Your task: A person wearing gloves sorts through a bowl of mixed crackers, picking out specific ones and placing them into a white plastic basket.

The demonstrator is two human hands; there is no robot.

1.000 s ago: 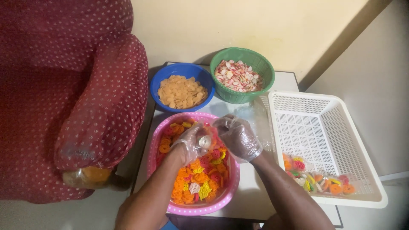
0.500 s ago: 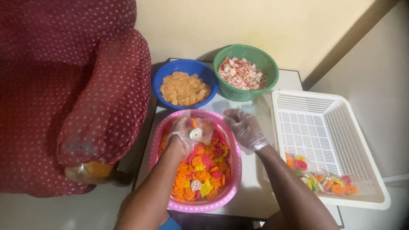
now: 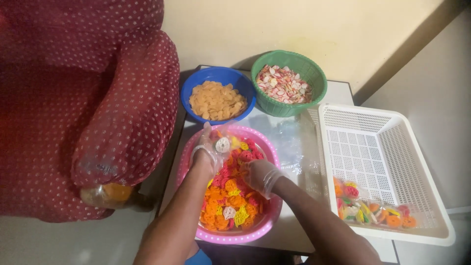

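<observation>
A white wheel-shaped snack is pinched between the gloved fingers of the left hand, raised just above the far side of the pink bowl. The right hand, also gloved, is pressed down into the coloured snacks; whether its fingers are clenched cannot be told. Beyond the fingers, a blue bowl and a green bowl are seen; to their right a white basket is set

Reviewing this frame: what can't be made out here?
Head view only:
- Right hand: fingertips buried in the colourful wheel snacks, so its grip can't be read.
- Left hand: its clear glove blurs how it holds the white piece.
- Packets in white basket: contents too small.
</observation>
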